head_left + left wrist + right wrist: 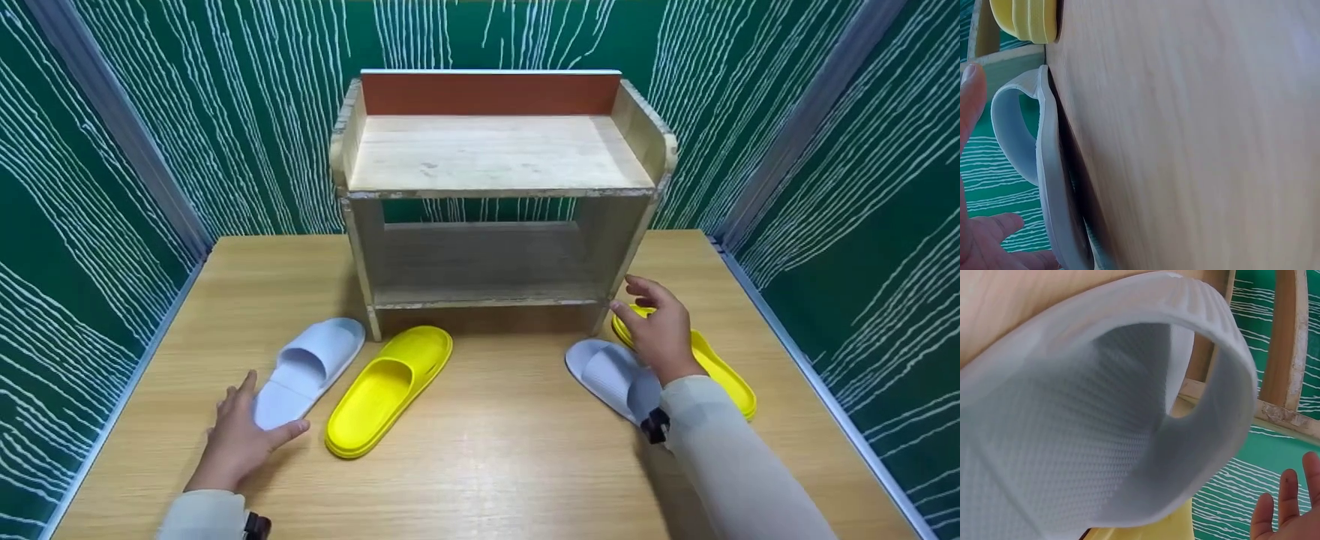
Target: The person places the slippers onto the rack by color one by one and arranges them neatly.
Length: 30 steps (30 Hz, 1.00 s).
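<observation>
Wooden table (480, 465) beneath our unclasped hands.
Left hand (238, 435) flanks white slipper (307, 375); right hand (664, 334) hovers over yellow slipper (724, 371).

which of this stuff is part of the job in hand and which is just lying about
Probably part of the job:
- white backless slipper, near the left hand
- second white backless slipper, near the right hand
- two yellow backless slippers
- pale wooden two-tier shelf unit

Just surroundings; nothing loose seems stray:
- light-brown wood-grain tabletop
- green walls streaked with white
</observation>
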Tool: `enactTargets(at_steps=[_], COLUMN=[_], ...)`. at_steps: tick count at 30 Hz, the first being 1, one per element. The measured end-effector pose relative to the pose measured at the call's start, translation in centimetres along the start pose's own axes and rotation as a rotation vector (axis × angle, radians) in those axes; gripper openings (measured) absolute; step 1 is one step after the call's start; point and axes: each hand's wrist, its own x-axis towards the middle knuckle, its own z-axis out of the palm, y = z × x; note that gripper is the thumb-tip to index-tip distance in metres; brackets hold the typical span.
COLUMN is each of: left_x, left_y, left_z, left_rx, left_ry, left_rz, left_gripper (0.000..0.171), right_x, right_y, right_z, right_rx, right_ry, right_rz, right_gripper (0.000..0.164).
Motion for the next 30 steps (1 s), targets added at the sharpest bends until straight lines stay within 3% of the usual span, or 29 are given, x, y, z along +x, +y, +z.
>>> enactTargets(at_steps=[8,16,30], left_x=[0.0,0.0,0.1], left_y=[0.0,0.0,0.0], left_z=[0.1,0.3,0.5], left_rx=[-0.035,-0.053,-0.077], left_ry=[-0.012,-0.025,-0.031], left_rz=[-0.043,-0.044,-0.093], left_gripper=[0.141,0.136,0.122], right_x=[0.5,0.9,1.5], right_y=[0.0,-0.1,0.3], right_z=[0.8,1.8,3.0], right_rx=[0.034,0.077,0.092], right_ry=[0.047,0.13,0.28], right_rz=[0.057,0.092,-0.049], right_gripper=[0.049,0.04,0.026])
